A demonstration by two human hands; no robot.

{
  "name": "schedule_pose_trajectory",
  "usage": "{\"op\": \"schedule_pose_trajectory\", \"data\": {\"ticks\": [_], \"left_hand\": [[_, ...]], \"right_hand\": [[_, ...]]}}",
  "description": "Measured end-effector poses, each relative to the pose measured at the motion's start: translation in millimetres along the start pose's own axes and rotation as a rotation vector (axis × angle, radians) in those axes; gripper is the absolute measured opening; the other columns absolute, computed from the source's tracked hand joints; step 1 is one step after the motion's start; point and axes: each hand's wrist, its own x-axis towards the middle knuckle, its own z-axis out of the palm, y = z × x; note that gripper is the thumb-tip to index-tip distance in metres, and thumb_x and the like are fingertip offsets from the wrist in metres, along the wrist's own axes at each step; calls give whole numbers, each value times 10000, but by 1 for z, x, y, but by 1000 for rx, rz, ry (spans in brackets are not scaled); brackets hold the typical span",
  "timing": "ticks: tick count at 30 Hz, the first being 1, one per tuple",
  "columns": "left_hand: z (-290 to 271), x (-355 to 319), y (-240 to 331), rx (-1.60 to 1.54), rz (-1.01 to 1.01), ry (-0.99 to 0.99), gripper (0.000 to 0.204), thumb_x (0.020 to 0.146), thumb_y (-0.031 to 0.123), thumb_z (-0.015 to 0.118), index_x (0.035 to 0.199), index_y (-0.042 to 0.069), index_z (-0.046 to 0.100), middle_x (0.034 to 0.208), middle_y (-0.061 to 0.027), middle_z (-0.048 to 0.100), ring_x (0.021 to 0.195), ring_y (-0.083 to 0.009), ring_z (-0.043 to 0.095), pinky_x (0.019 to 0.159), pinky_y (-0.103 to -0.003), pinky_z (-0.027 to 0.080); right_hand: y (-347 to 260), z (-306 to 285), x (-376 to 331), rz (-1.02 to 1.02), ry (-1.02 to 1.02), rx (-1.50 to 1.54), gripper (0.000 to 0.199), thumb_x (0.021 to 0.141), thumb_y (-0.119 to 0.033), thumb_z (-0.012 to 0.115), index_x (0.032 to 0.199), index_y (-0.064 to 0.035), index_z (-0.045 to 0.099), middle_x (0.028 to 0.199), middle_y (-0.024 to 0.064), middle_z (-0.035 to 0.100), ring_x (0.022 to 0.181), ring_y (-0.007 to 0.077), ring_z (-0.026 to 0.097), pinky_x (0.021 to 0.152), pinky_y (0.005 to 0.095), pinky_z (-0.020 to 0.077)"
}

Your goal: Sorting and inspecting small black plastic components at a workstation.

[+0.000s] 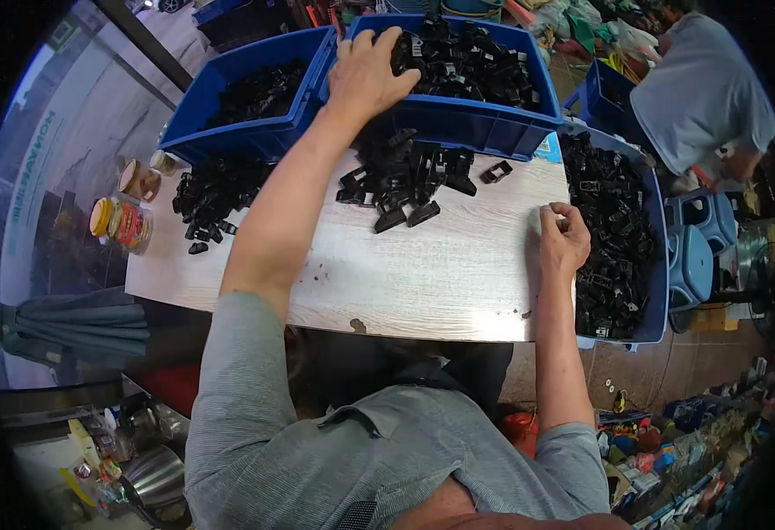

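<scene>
My left hand (370, 78) reaches over the near left corner of a blue plastic bin (485, 126) at the back, fingers spread and thumb apart, beside the small black plastic parts (471, 71) heaped inside. I see nothing held in it. At the right edge of the white wood-grain table (440, 283), my right hand (566, 240) is closed, thumb and fingertips together; whatever it may hold is hidden. Between the hands lies a loose pile of black plastic parts (396, 181), with a single black part (496, 171) apart to its right.
Another blue bin (220, 141) with black parts stands back left, above a second pile (211, 199). A large bin (658, 300) full of black parts adjoins the table's right side. Jars (129, 225) stand at the left edge. A person (706, 93) bends over beyond, near blue stools (690, 265).
</scene>
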Motion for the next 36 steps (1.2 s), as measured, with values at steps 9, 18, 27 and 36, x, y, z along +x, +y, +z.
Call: {"op": "schedule_pose_trajectory", "data": {"ticks": [9,18,27,36], "left_hand": [[51,54,-26,168,-176,-442,793,850,639,681,1534,312,448,1522,-184,462,1282,-425,569,1048,-558,495],[52,49,-23,141,-67,-452,644,893,579,648,1459,289,546,1444,-163,549,1240,-381,608,1025,-530,520],[51,47,-26,43,56,-219,424,846,325,629,1255,262,721,1227,-152,697,1126,-388,673,979,-517,544],[47,49,-19,-76,37,-84,346,823,309,653,1132,192,757,986,-157,752,956,-380,714,887,-487,572]], "right_hand": [[-2,-1,0,12,-9,11,222,829,-282,803,975,-122,759,689,-42,615,607,59,516,606,243,436],[-6,-3,0,17,-4,11,218,824,-282,802,982,-136,766,690,-27,633,624,69,540,628,259,456],[-5,-1,0,30,-12,2,236,820,-282,790,990,-120,767,717,2,667,644,96,581,650,274,475],[-1,-1,1,2,7,18,216,827,-264,800,980,-116,759,685,-38,619,620,56,522,601,243,426]]}}
